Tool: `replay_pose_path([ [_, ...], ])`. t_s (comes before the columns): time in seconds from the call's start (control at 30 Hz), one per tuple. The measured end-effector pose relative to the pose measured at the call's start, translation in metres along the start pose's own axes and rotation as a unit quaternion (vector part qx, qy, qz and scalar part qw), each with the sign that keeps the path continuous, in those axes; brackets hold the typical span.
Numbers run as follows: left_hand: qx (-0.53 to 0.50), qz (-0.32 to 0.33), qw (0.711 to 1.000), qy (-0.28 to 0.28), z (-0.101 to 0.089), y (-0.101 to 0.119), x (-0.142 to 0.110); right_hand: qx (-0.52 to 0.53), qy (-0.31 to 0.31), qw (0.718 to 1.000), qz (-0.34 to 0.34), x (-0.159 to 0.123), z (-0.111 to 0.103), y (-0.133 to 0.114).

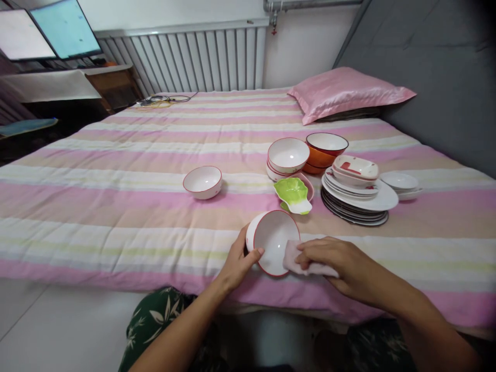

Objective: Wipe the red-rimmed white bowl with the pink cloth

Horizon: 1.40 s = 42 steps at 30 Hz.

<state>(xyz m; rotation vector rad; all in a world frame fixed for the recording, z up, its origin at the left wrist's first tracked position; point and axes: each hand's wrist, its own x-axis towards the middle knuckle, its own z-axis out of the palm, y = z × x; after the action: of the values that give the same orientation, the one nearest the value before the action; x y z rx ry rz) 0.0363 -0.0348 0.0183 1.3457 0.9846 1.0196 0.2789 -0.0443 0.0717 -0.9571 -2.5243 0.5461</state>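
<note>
My left hand [241, 260] grips a white bowl [273, 237] with a red rim, thumb over the edge and fingers behind its outer wall. The bowl is tilted, its inside facing me, above the front of the bed. My right hand [329, 258] is closed on a pale pink cloth [296, 258], which touches the bowl's right inner side and rim. Just behind lies a green and white leaf-shaped dish [292, 194], partly over a pink dish [306, 185]. Farther left, a similar white bowl [203, 182] stands upright by itself.
Behind are stacked white bowls [289, 155], orange bowls [327, 150], a pile of plates [383, 198] topped by squarish bowls [355, 169], and small white dishes [400, 182]. A pink pillow [349, 93] and cables [166, 99] lie on the striped bed [96, 206].
</note>
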Motion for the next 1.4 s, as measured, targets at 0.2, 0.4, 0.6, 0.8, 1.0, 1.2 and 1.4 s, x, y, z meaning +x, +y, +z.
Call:
replay_pose_path([
  [0.2, -0.001, 0.000, 1.000, -0.001, 0.000, 0.000, 0.001, -0.077, 0.187, 0.976, -0.079, 0.007, -0.003, 0.002],
  [0.4, 0.015, 0.027, 0.999, -0.015, 0.001, 0.000, 0.001, -0.207, 0.216, 0.941, -0.160, 0.025, 0.027, 0.002],
  [0.6, 0.009, 0.044, 0.998, -0.031, 0.002, -0.001, 0.000, -0.290, 0.208, 0.926, -0.125, 0.033, 0.049, 0.014],
  [0.8, 0.010, 0.035, 0.999, -0.033, 0.001, -0.003, -0.001, -0.331, 0.228, 0.915, -0.045, 0.033, 0.063, 0.018],
  [1.0, 0.009, 0.031, 0.999, -0.026, 0.001, -0.002, -0.001, -0.272, 0.244, 0.931, 0.010, 0.031, 0.068, 0.017],
  [1.2, 0.003, 0.025, 0.999, -0.025, 0.002, -0.001, 0.000, -0.212, 0.211, 0.953, 0.057, 0.028, 0.067, 0.016],
  [1.4, 0.005, 0.029, 0.999, -0.025, 0.002, -0.003, 0.000, -0.192, 0.162, 0.963, 0.100, 0.025, 0.068, 0.011],
])
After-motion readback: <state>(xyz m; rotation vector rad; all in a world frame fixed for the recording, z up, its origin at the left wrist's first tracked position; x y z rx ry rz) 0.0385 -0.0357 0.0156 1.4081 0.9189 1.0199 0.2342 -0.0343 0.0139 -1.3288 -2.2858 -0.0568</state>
